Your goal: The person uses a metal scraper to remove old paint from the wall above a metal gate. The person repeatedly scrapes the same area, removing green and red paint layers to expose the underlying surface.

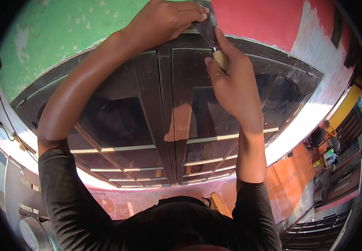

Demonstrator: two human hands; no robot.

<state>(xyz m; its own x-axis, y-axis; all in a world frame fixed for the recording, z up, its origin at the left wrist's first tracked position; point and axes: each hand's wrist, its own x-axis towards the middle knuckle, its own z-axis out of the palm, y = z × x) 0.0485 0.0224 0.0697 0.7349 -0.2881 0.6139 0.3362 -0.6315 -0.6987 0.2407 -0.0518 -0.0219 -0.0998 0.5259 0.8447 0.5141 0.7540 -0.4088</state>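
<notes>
My right hand (pixel 234 75) grips the pale wooden handle of a scraper (pixel 221 59), whose dark flat blade points up and left. My left hand (pixel 171 20) is raised beside it, its fingertips on the upper part of the blade. The blade lies near the top of a dark brown wooden window frame (pixel 187 42), where a green wall (pixel 83 18) and a red wall area (pixel 256 22) with rough, flaking paint come close together. Below my hands are glazed casements (pixel 166 109) with thin wooden bars.
A person (pixel 317 136) is on the tiled floor (pixel 293 178) at the right, by a chair and several items. A bucket (pixel 319 194) stands nearby. At the lower left is a round metal container (pixel 33 233). A cable (pixel 2 97) runs down the left wall.
</notes>
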